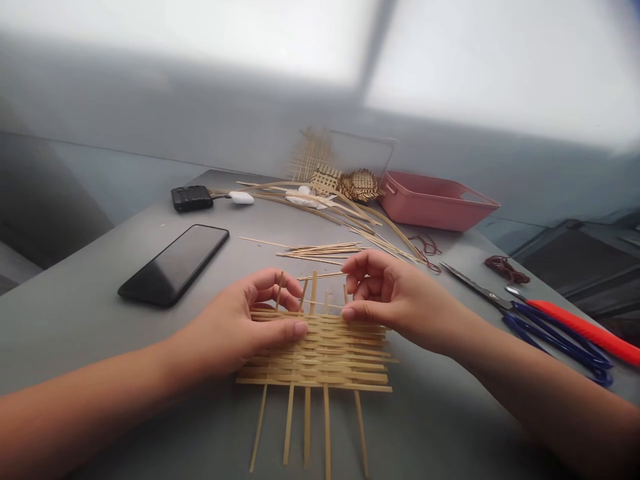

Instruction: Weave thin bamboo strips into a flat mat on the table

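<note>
A flat mat of woven bamboo strips (320,357) lies in front of me, with long uprights sticking out at its top and bottom. My left hand (255,317) holds the mat's upper left part, thumb flat on the weave and fingers curled behind the uprights. At the upper right corner, my right hand (377,293) has its thumb on the top edge, its curled fingers around the rightmost upright and the end of a thin strip (323,304) that crosses the uprights just above the weave.
Loose bamboo sticks (325,251) lie beyond the mat. A phone (175,265) and black device (191,198) are left; scissors (500,301), a red-handled tool (580,327) and brown cord (506,269) right. Woven pieces (360,185) and a pink basket (440,207) stand at the back.
</note>
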### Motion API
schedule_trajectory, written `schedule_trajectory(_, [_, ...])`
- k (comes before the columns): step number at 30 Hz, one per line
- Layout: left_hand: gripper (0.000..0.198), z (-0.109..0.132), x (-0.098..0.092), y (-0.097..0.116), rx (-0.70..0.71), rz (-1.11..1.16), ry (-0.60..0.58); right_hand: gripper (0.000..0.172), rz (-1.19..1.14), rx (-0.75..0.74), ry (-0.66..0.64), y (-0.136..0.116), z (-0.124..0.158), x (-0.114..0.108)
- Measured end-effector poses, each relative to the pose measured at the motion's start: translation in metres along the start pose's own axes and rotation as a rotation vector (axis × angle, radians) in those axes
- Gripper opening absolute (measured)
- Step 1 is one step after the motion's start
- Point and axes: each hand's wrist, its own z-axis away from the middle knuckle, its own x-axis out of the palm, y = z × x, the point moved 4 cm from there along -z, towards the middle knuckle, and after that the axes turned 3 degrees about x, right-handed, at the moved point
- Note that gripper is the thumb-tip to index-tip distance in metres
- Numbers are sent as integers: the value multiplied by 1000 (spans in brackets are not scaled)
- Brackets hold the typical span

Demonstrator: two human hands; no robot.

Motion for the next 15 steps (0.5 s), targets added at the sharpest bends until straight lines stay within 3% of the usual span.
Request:
schedule_trajectory(9, [39,0,-2,-2,-64,81,50,30,520,19,-200,-11,6,-30])
schedule_trajectory(15, [42,2,0,-6,-56,89,20,24,451,-22,-168,-14,2,-22])
